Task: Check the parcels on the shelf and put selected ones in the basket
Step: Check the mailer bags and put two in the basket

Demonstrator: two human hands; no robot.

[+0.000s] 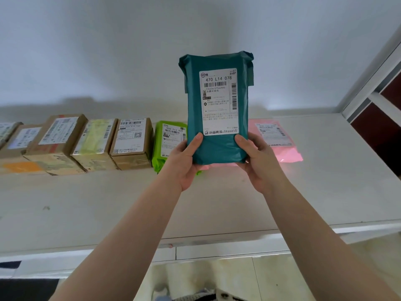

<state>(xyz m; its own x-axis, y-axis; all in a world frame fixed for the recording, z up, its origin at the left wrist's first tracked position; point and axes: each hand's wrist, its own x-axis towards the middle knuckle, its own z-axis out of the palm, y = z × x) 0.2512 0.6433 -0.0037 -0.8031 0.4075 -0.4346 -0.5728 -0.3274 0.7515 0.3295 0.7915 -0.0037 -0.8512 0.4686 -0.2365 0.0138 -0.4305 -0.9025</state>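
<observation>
Head view of a parcel held up for inspection above a white shelf (238, 203). The teal parcel (218, 146) — a soft plastic mailer bag, upright, its white shipping label (220, 101) facing the camera and reading "470 L14 078" — is raised clear of the shelf surface, in front of the pale wall. The left hand (184, 164) grips the bag's lower left corner, thumb laid on the front face beside the label's bottom edge and the remaining fingers curled out of sight behind; the right hand (258, 161) mirrors this at the lower right corner, thumb on the front, fingers wrapped behind. Both grips are closed on the bag, which hangs between them. Along the back of the shelf lies a row of other parcels: a lime-green mailer (167, 140) just left of the held bag and partly hidden by the left hand, a pink mailer (275, 137) to its right, and further left a brown carton (132, 142) with a white label, followed by several more labelled cartons — the farthest ones are blurred. The basket cannot be made out with certainty.
</observation>
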